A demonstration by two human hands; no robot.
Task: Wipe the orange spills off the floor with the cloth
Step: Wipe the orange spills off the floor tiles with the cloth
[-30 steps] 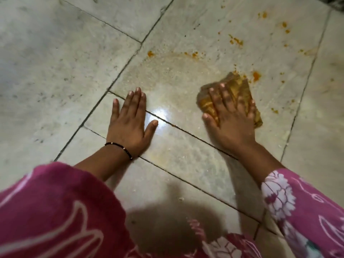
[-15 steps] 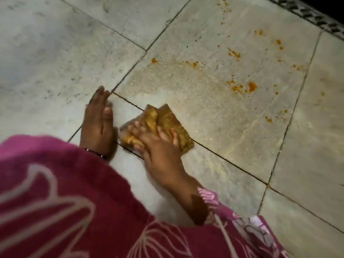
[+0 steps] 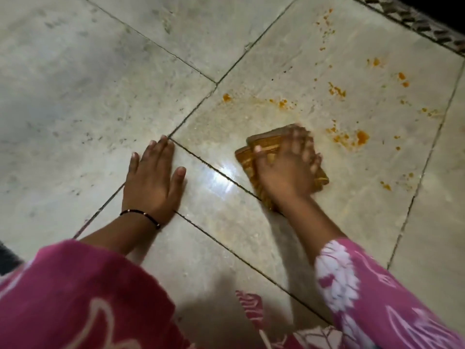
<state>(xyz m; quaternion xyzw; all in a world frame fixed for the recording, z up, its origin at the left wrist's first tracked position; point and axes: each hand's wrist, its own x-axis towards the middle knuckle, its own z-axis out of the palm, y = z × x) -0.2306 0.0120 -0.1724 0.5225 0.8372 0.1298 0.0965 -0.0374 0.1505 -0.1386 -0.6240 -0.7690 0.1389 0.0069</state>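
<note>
Evidently right hand (image 3: 289, 170): fingers spread, pressed flat on the folded cloth (image 3: 254, 157) for scrubbing pressure.
Left hand (image 3: 153, 180): flat, bracing at nine o'clock.
Orange spills (image 3: 362, 137): two o'clock, unwiped.

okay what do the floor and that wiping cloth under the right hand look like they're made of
Floor: looks like polished stone or marble-look tile, pale grey with veining, dark grout lines and a bright glare spot; which of the two I can't tell.
Cloth: seems a folded woven fabric, matte, stained orange-brown, with layered edges showing beside the right hand pressing on it. Motion blur hides its weave.
</note>
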